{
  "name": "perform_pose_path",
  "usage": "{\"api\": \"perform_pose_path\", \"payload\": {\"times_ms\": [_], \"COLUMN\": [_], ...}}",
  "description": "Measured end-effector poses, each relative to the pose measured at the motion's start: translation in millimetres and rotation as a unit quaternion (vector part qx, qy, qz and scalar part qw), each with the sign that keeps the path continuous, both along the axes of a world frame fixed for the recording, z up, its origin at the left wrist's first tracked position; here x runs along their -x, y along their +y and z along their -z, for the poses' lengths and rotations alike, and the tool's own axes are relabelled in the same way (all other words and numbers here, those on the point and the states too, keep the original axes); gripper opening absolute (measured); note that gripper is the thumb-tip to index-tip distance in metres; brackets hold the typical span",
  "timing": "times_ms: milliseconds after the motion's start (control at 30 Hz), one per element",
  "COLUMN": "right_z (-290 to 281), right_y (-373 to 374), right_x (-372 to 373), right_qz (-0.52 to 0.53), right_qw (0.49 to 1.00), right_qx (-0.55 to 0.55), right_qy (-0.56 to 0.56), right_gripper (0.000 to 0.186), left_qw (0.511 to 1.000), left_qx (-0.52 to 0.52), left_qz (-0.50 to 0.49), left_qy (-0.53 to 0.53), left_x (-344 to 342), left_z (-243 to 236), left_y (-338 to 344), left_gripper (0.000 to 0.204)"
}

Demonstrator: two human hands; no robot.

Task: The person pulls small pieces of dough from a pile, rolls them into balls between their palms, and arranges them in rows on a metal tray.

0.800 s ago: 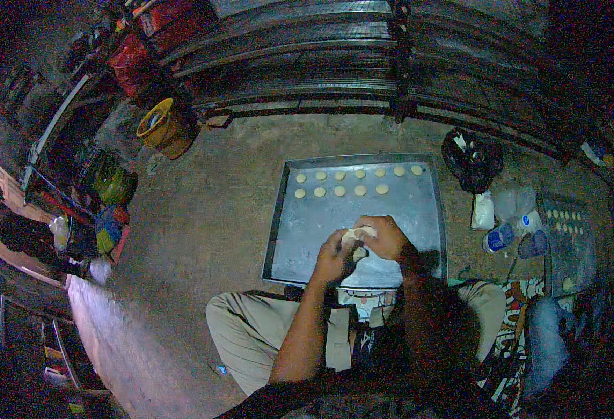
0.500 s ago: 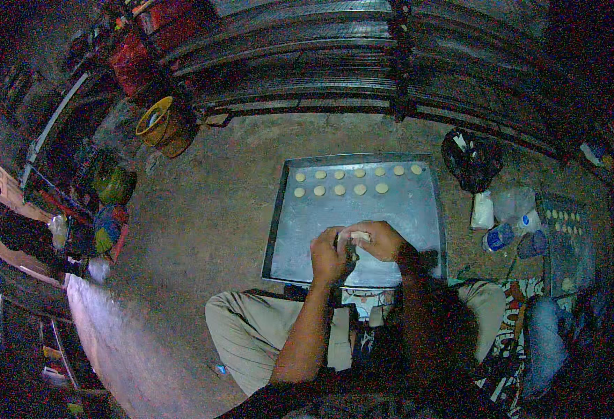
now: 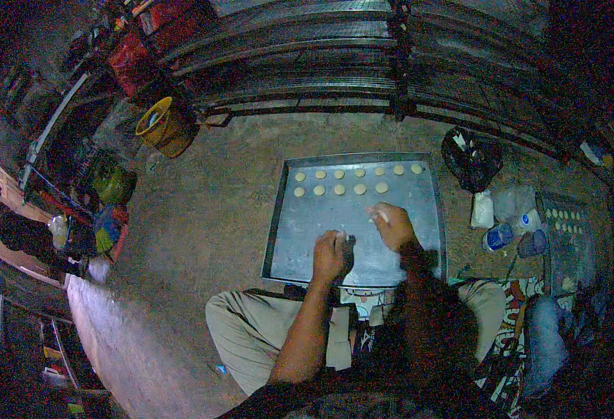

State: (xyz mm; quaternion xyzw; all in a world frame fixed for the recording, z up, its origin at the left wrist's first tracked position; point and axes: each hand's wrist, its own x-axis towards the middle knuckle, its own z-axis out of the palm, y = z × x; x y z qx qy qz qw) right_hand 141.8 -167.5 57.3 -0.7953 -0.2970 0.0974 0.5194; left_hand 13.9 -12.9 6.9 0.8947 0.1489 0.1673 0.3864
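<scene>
A large metal baking tray (image 3: 274,227) lies before my crossed legs, with two rows of pale round dough discs (image 3: 360,188) along its far half. Over its middle right, my right hand (image 3: 394,227) pinches a small piece of pale dough (image 3: 382,215). Lower and to the left, my left hand (image 3: 331,253) is closed, its fingers curled over the tray; what is at its fingertips is too small and shadowed to name.
Right of the tray are a black plastic bag (image 3: 471,157), a white packet (image 3: 482,209), a blue-labelled container (image 3: 498,236) and a second tray of discs (image 3: 567,265). A yellow bucket (image 3: 166,133) stands back left, beside dark metal racks (image 3: 293,98). Assorted clutter fills the left edge.
My hands were together over the tray's middle and are now apart. The right has moved up and rightward with pale dough; the left has dropped slightly.
</scene>
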Motion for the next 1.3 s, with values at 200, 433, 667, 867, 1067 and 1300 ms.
{"api": "perform_pose_path", "payload": {"times_ms": [200, 433, 667, 867, 1067, 1300], "right_z": [-14, -14, -19, -22, -20, -14], "right_y": [-2, 7, 2, 13, 0, 13], "right_x": [3, 11, 14, 21, 8, 7], "right_qz": [-0.125, -0.166, -0.154, -0.142, -0.122, -0.087], "right_qw": [0.919, 0.964, 0.984, 0.989, 0.991, 0.994], "right_qx": [-0.177, -0.060, 0.087, 0.046, 0.043, 0.016], "right_qy": [0.328, 0.201, 0.039, 0.003, 0.023, -0.066], "right_gripper": [0.034, 0.032, 0.040, 0.033, 0.028, 0.023], "left_qw": [0.976, 0.816, 0.899, 0.955, 0.899, 0.962], "left_qx": [0.048, 0.575, 0.437, 0.290, 0.429, 0.250], "left_qz": [0.213, -0.028, -0.028, -0.052, -0.047, -0.048], "left_qy": [-0.019, -0.052, -0.026, -0.043, -0.078, -0.093], "left_x": [-3, 3, -2, -8, -6, 0], "left_z": [-3, -58, -18, -4, -47, -40], "left_y": [-28, -6, 4, -1, -19, -16], "left_gripper": [0.041, 0.042, 0.027, 0.022, 0.022, 0.025]}}
